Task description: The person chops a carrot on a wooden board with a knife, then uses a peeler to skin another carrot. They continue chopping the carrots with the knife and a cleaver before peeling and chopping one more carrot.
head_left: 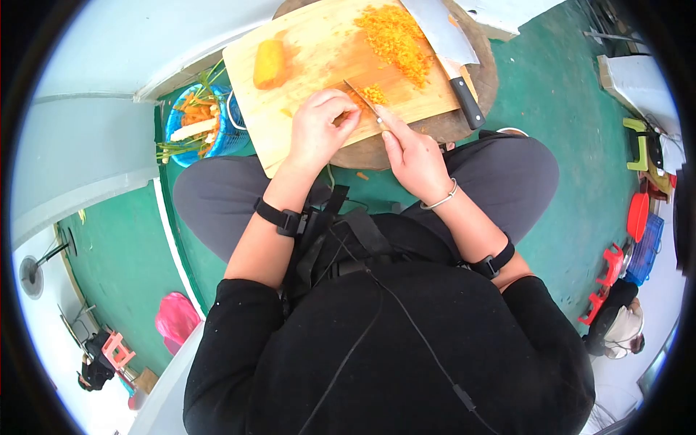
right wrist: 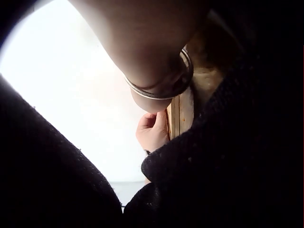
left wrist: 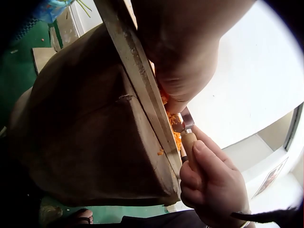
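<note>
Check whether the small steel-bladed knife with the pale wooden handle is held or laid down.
Held: in the left wrist view, the right hand grips the small knife by its pale wooden handle.

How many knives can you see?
2. A small knife is in the person's right hand, and a big cleaver lies at the right side of the cutting board. Others could be hidden.

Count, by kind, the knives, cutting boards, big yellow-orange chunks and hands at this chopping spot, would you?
Knives: 2 (small knife, cleaver)
Cutting board: 1
Big yellow-orange chunk: 1
Hands: 2 (left hand, right hand)
Total: 6
</note>
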{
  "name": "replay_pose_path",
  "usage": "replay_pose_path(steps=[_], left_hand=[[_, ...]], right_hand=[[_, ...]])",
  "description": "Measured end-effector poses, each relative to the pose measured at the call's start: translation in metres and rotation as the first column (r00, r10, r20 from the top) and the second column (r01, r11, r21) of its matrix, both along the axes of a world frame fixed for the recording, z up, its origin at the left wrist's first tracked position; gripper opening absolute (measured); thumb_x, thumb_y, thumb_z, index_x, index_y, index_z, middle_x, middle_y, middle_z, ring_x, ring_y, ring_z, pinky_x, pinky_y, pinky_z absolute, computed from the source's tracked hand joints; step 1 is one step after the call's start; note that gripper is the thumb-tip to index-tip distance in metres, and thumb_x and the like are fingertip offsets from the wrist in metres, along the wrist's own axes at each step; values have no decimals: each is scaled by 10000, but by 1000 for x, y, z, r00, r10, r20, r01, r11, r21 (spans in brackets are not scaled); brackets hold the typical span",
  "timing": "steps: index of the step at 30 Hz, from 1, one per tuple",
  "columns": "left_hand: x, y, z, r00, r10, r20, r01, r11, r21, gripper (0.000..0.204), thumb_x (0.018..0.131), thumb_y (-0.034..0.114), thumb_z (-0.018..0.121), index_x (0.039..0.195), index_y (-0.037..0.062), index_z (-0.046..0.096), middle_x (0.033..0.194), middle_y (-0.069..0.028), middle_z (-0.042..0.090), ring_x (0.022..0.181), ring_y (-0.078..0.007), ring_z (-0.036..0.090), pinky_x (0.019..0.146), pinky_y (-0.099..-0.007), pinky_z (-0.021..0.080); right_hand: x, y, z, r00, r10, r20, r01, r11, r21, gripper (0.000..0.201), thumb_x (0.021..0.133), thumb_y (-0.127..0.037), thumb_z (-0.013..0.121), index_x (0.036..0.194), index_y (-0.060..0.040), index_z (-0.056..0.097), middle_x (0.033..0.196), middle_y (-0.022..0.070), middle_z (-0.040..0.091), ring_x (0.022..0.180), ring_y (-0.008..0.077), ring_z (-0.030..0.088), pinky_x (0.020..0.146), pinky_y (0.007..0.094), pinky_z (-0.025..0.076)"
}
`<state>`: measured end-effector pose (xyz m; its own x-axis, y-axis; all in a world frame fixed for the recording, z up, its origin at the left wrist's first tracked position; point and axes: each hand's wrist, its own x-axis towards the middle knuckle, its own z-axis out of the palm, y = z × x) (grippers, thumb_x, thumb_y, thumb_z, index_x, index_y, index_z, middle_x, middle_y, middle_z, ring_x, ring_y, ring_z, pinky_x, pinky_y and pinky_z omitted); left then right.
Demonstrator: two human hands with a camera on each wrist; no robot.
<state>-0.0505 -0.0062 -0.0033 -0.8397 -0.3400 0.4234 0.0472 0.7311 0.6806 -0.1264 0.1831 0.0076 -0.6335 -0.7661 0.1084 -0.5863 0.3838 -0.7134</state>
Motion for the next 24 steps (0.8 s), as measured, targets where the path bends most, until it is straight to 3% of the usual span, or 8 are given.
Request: replay_pose_path(steps=[2,4,8,10,13,17,19,24], left_hand=[[-1,0,-1,1000,3,-5,-3,1000,-5,105,766,16,782,822,39,696,872,-74,687,804,-218,679,673,-306,548],[0,0,0,1000,11,-7,-11,1000,-8,104,766,15,781,820,37,696,871,-75,687,804,-218,679,672,-306,549],[0,0,1,1000,10,-12,-10,1000,-6,102,766,16,782,816,32,695,868,-76,688,797,-215,679,660,-300,548],[1,0,0,1000,10,-7,-10,1000,-10,102,766,16,782,815,30,695,867,-76,688,796,-215,679,657,-297,548],[0,-1,0,1000,5,13,-5,1000,-3,102,766,16,783,819,29,697,868,-74,689,794,-219,679,657,-299,550],[1,-1,-2,1000,8,-2,-8,1000,-10,104,765,21,789,827,31,705,877,-74,695,804,-225,680,669,-307,552],[1,-2,0,1000,9,-18,-9,1000,-27,104,766,22,791,829,32,708,880,-74,697,811,-225,681,672,-309,553],[2,-1,1,1000,13,-5,-13,1000,-18,103,766,20,792,829,37,712,886,-77,703,833,-227,682,686,-320,555]], right_hand=[[0,-1,-5,1000,-2,-16,1,1000,-21,401,967,-148,575,1368,-129,566,972,207,706,808,382,693,700,455,556],[1,-2,-7,1000,-13,-18,9,970,-242,401,961,-147,582,1362,-129,572,919,196,708,761,382,688,671,466,548],[1,-1,-2,999,-3,-52,-10,966,-257,405,957,-146,587,1361,-129,574,904,195,710,743,380,688,660,467,546],[1,0,2,1000,2,7,-1,996,-95,402,958,-147,586,1360,-127,576,942,204,711,774,378,695,674,457,553],[1,-4,0,1000,-9,-23,7,997,-71,404,958,-145,585,1361,-127,575,958,209,710,789,379,697,679,454,556],[1,-4,-6,1000,-14,-15,12,991,-133,389,962,-149,582,1350,-124,585,957,210,709,790,379,696,681,455,554],[2,-3,-7,1000,-19,15,22,964,-264,370,965,-160,580,1333,-117,598,968,212,707,797,376,697,691,454,555],[2,-2,-4,1000,4,-19,-7,982,-189,365,963,-170,583,1323,-112,605,957,206,709,792,377,695,693,460,554]])
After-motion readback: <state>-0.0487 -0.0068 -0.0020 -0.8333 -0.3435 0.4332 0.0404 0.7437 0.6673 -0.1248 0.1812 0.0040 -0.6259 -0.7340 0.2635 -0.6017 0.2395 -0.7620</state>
